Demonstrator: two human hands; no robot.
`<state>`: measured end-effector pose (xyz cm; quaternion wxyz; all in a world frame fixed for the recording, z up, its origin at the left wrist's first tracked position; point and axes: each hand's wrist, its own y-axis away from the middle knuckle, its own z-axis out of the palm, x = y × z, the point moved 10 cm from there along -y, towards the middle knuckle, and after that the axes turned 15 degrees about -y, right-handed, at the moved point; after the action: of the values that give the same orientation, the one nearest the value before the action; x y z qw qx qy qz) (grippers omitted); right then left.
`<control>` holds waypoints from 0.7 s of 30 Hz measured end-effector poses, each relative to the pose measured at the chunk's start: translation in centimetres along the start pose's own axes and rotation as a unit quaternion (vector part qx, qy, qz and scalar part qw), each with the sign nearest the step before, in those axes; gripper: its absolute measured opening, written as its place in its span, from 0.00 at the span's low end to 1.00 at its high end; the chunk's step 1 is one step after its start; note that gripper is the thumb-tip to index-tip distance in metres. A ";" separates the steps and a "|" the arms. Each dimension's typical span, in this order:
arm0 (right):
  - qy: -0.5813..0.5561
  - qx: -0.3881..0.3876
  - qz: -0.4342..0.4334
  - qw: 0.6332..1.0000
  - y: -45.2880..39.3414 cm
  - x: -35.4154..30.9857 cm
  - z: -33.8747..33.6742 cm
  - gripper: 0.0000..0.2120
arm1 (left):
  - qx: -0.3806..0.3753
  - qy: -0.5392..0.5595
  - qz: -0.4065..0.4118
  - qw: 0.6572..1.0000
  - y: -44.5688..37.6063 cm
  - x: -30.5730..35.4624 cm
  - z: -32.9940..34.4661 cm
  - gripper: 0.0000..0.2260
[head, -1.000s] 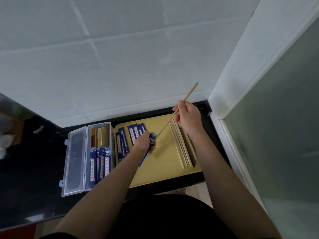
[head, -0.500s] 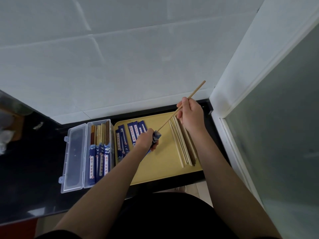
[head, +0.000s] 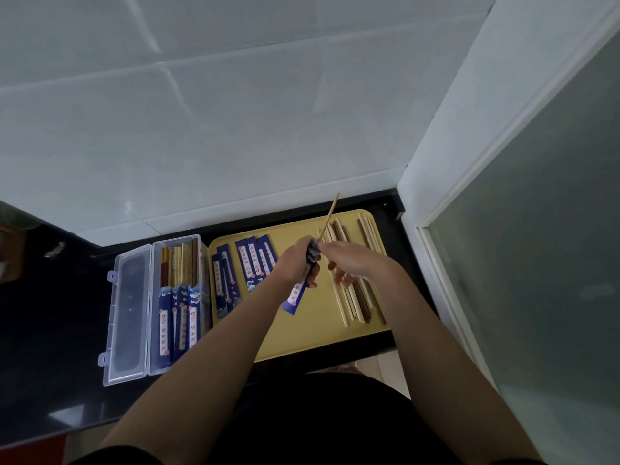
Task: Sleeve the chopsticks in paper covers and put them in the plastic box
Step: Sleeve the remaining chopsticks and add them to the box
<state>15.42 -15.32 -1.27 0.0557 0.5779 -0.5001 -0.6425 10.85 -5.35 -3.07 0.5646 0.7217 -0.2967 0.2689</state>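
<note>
Landmark: yellow tray [head: 302,340] on the dark counter.

1. Plastic box [head: 132,317], just left of the tray, touching or nearly touching its left edge. Lid open flat to the far left. Right half holds several sleeved chopsticks [head: 179,297], blue covers toward the near end, wooden ends showing at the far end. No change from a second ago.

2. Spare paper covers [head: 241,273], blue, on the left part of the tray, in two loose overlapping groups. Unchanged.

3. Left hand [head: 297,268], above the middle of the tray. Fingers curled round a blue paper cover [head: 300,286], gripping it near its upper mouth; the lower end hangs free over the tray.

4. Chopstick [head: 329,216], light wood, at the cover's mouth. Change: a second ago most of its length stood clear of the cover, with only the tip at the opening; now just a short upper length shows above it. Judgement: the stick is largely seated, so this sleeving is almost complete and transfer to the box comes next.

5. Right hand [head: 355,265], over the tray, now close against the left hand, having travelled down toward the cover. Fingertips pinch at the mouth where the stick enters.

6. Bare chopsticks [head: 352,297], light and dark, on the right part of the tray, partly under the right hand. Many await covers.
</note>
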 end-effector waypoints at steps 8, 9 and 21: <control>0.073 0.202 0.055 0.975 -2.2 9.3 -4.5 0.10 | 0.042 0.089 -0.102 0.990 -1.8 -4.3 0.6 0.07; 0.093 0.208 0.053 0.972 -2.2 9.9 -3.9 0.09 | 0.052 0.105 -0.124 0.985 -1.9 -4.9 0.7 0.06; 0.122 0.280 -0.004 0.952 -3.6 10.6 -2.5 0.05 | 0.019 0.093 -0.213 0.973 -3.6 -8.1 3.5 0.06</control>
<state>15.79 -21.85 -10.66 -0.0506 0.6465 -0.6468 -0.4015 8.22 -7.10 -12.05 0.6199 0.7508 -0.0775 0.2144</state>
